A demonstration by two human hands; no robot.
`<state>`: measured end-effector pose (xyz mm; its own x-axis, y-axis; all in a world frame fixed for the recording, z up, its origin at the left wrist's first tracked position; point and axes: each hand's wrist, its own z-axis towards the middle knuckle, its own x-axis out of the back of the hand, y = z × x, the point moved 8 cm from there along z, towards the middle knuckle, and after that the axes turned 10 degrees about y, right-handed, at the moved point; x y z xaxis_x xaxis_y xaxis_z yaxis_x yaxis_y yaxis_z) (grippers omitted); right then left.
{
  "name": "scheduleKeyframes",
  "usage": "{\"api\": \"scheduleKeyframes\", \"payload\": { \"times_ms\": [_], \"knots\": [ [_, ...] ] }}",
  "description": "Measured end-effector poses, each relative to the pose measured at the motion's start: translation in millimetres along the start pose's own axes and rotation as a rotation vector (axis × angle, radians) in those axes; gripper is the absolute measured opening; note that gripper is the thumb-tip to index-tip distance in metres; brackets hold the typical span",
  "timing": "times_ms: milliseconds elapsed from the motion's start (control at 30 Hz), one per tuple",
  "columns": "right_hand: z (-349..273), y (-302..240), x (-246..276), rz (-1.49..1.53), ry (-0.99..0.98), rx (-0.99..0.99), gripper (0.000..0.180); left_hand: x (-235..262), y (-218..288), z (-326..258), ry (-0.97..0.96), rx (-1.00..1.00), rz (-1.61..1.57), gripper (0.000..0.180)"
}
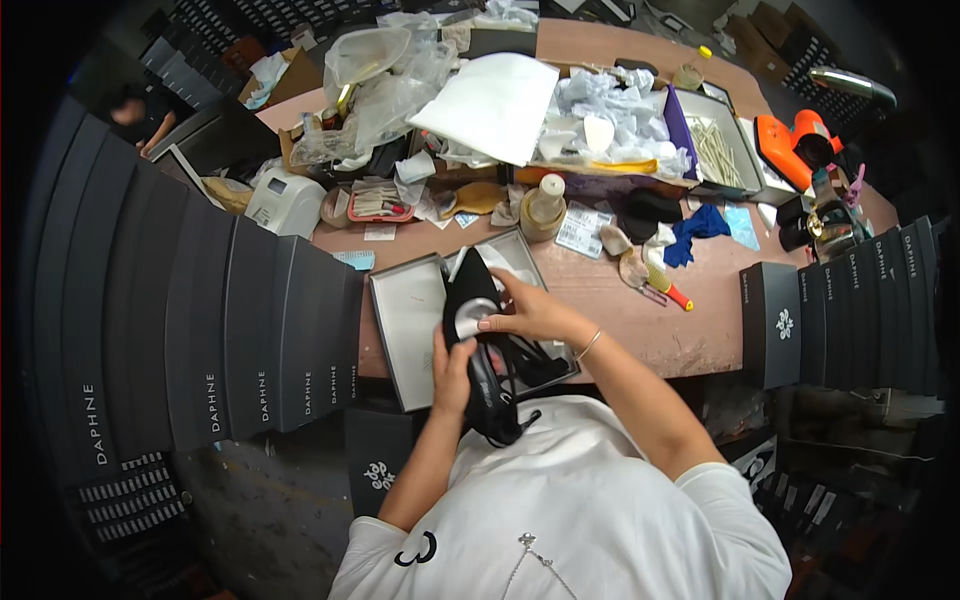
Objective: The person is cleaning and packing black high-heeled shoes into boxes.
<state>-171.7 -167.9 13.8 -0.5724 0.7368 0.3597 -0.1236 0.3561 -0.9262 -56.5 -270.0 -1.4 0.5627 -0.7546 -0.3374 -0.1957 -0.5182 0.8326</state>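
Note:
A black shoe (468, 282) with a pointed toe and dangling straps is held upright over an open shoe box (408, 350), toe away from me. My left hand (453, 377) wraps around its side near the middle. With my right hand (535, 312) I grip it from the other side, the thumb resting on a silvery white oval patch (474, 318) at the shoe's opening. Behind my right hand, more black straps (540, 362) lie in the box; what they belong to is partly hidden. White paper lines the box's far end.
Dark shoe boxes stack high at left (190, 300) and right (772, 325). Beyond stand a glue jar (544, 208), a label printer (284, 200), a bin of crumpled paper (610, 110) and an orange heat gun (785, 150). A red-and-yellow-handled brush (672, 288) lies right. Another person (150, 120) is far left.

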Motion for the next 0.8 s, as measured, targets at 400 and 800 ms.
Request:
{"api": "scheduleKeyframes", "payload": {
  "times_ms": [400, 800],
  "knots": [
    [-74, 32, -27, -0.479, 0.018, 0.09, 0.023, 50, -36, 17, 0.086, 0.028, 0.27, 0.056],
    [-80, -83, -3, -0.095, 0.072, 0.328, 0.029, -5, -62, 11, 0.042, 0.471, -0.402, 0.067]
  ]
}}
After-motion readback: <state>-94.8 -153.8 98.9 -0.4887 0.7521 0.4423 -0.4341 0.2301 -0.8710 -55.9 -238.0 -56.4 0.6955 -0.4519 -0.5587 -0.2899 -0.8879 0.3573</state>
